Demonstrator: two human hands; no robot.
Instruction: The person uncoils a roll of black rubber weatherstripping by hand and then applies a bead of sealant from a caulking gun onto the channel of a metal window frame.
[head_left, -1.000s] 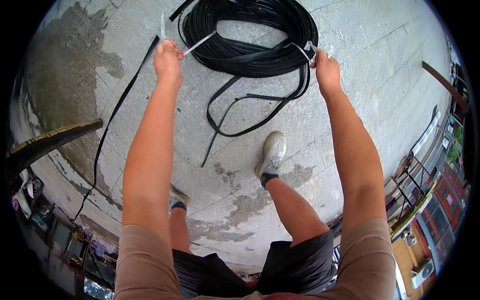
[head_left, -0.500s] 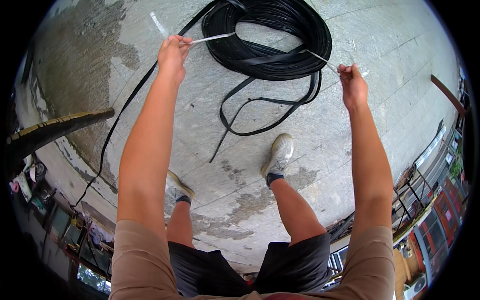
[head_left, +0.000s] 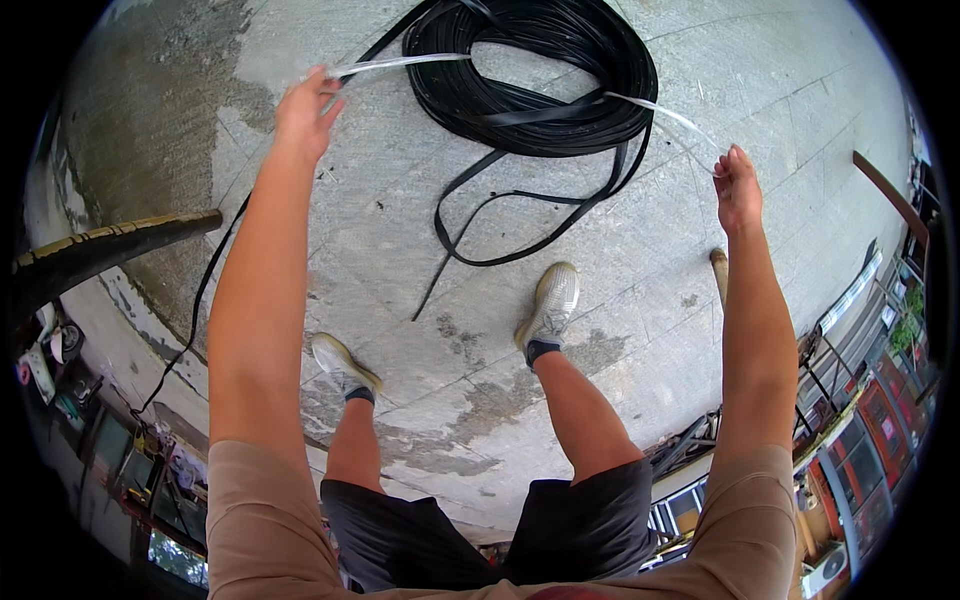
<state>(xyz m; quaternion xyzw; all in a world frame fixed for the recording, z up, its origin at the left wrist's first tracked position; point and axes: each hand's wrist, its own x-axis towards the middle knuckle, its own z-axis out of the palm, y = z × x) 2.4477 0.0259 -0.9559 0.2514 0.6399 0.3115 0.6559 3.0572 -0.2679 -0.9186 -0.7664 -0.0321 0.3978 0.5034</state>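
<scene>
Taking the clock from the middle of the view, a coil of flat black strap (head_left: 525, 135) is lying on the ground near twelve o'clock, and a clear plastic strip (head_left: 410, 61) is crossing over its ring toward the left while a second clear length (head_left: 652, 106) is running out over its lower right; whether the two are joining beneath the coil is hidden. At about half past ten, the left hand (head_left: 308, 112) is meeting the first strip at its fingertips, fingers partly spread, and I cannot tell whether they are gripping it. At two o'clock, the right hand (head_left: 738, 190) is pinching the other length between curled fingers. The step in hand seems to be drawing both lengths clear of the coil; the next move calls for a sure pinch on the left and even tension on both sides. A loose loop of black strap (head_left: 490, 262) is hanging out below the coil, with the right shoe (head_left: 552, 300) resting near three o'clock and the left shoe (head_left: 345, 365) near eight.
</scene>
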